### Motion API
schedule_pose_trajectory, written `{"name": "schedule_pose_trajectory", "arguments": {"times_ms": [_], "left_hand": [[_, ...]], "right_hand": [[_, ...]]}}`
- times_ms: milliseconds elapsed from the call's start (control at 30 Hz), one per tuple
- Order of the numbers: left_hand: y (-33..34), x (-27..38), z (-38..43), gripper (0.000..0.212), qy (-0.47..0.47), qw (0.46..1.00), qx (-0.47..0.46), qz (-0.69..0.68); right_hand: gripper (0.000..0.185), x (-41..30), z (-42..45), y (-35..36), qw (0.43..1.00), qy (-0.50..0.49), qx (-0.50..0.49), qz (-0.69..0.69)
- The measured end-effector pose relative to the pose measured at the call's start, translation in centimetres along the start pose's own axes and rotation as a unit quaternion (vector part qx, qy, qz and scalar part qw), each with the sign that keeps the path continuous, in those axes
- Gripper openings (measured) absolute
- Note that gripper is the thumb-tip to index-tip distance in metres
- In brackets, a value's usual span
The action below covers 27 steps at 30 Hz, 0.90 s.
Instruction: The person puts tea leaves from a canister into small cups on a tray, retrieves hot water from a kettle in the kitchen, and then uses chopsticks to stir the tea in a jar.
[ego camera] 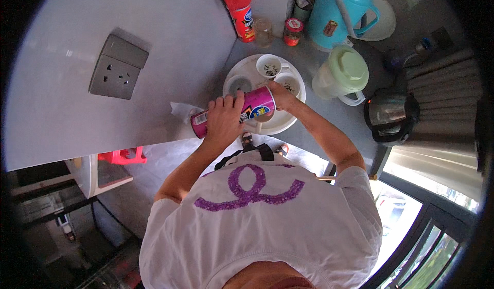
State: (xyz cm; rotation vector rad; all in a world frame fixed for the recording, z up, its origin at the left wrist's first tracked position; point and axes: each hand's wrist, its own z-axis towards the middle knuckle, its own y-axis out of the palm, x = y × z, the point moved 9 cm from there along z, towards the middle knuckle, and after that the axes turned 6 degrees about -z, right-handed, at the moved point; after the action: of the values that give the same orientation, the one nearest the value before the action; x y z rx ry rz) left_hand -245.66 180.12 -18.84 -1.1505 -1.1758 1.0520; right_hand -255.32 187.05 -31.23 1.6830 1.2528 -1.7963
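My left hand [225, 121] is wrapped around the lower part of a purple snack canister [251, 103], which lies tilted over a round white tray [298, 121]. At the canister's rim is my right hand [283, 96]; its fingertips are partly hidden at or inside the opening. On the tray stand a white cup with dark dry leaves [269, 66], a second white cup with similar leaves [288, 81] behind my right hand, and a greyish cup [238, 84] behind the canister. Another cup is mostly covered by the canister.
Behind the tray stand a red canister [244, 23], a glass jar [263, 32] and a red-lidded jar [292, 30]. To the right are a blue thermos jug [335, 19], a green-lidded plastic pitcher [341, 75] and an electric kettle [389, 115]. A wall socket [117, 67] is at left.
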Motion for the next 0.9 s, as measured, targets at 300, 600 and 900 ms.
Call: {"name": "schedule_pose_trajectory", "arguments": {"times_ms": [300, 600, 900], "left_hand": [[-1.2, 0.4, 0.0, 0.074, -0.005, 0.999, 0.041, 0.005], [-0.3, -1.6, -1.7, 0.078, -0.031, 0.996, 0.085, -0.025], [1.5, -5.3, -3.5, 0.078, -0.136, 0.983, 0.091, -0.086]], "right_hand": [[0.019, -1.0, -1.3, -1.3, 0.981, 0.172, -0.051, 0.079], [0.019, -2.8, -0.6, 0.1, 0.977, 0.177, -0.085, 0.085], [0.017, -4.1, 3.1, 1.6, 0.992, -0.006, -0.121, -0.033]]}}
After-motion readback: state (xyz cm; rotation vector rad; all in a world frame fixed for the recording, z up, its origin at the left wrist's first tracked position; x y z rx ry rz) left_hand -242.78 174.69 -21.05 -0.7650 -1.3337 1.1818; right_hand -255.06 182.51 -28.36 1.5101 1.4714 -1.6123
